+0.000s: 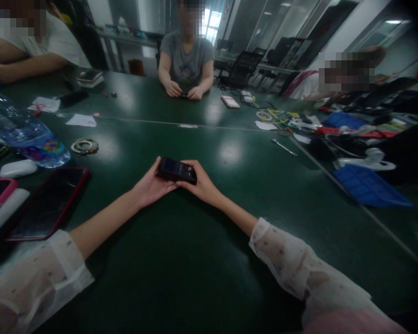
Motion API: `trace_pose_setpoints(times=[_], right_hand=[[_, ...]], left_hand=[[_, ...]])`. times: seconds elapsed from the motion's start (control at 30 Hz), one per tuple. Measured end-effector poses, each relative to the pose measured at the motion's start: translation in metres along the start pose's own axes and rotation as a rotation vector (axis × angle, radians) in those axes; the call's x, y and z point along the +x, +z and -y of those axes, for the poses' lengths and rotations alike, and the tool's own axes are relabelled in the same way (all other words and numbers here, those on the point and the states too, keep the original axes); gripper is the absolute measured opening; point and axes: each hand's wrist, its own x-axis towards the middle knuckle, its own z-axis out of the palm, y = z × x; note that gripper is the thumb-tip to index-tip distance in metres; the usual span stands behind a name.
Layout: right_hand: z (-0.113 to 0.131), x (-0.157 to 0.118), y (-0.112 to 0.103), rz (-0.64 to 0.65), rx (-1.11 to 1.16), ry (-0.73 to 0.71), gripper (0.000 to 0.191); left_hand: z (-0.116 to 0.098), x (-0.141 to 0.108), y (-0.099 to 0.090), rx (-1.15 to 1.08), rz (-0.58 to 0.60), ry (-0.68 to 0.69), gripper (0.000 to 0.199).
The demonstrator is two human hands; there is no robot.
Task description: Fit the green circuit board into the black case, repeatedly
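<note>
Both my hands hold a small black handheld device (pixel 177 170) with a dark screen and light markings at its right end. It is just above or on the green tabletop; I cannot tell which. My left hand (pixel 150 186) grips its left end, thumb along the near-left edge and fingers underneath. Around the right end closes my right hand (pixel 200 182), with a finger along the far side and the thumb at the near side. The device's underside is hidden.
A green table (pixel 181 260) spreads under everything. Left are a water bottle (pixel 38 134), a red-cased phone (pixel 50 202) and a bracelet (pixel 85 146). Right lie a wrench (pixel 284 147), a blue tray (pixel 369 185) and tangled cables (pixel 278 118). Several people sit around the table.
</note>
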Motion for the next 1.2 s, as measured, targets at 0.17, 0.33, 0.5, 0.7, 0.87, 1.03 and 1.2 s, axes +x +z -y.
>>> trace_pose_setpoints(times=[0.17,0.33,0.5,0.7,0.87,1.03,1.2], right_hand=[[-0.001,-0.001,0.000,0.006,-0.002,0.001,0.054],[0.000,-0.001,0.000,0.011,0.010,0.016,0.053],[0.000,0.000,0.001,0.003,0.010,0.037,0.054],[0.002,-0.001,0.000,-0.001,0.015,0.043,0.053],[0.004,0.000,0.000,0.009,0.014,0.067,0.052],[0.002,0.000,0.000,0.008,0.009,0.067,0.052],[0.000,-0.001,0.001,0.006,0.011,0.060,0.053]], left_hand=[[0.000,0.000,-0.001,-0.014,-0.001,-0.003,0.067],[0.000,0.000,-0.001,-0.015,0.004,0.000,0.066],[0.000,0.003,-0.006,-0.038,0.030,0.001,0.065],[-0.001,0.002,-0.007,-0.038,0.041,-0.013,0.065],[-0.001,0.002,-0.007,-0.031,0.060,-0.024,0.066],[0.000,0.003,-0.008,-0.013,0.061,-0.019,0.066],[0.000,0.004,-0.011,-0.033,0.067,-0.021,0.065]])
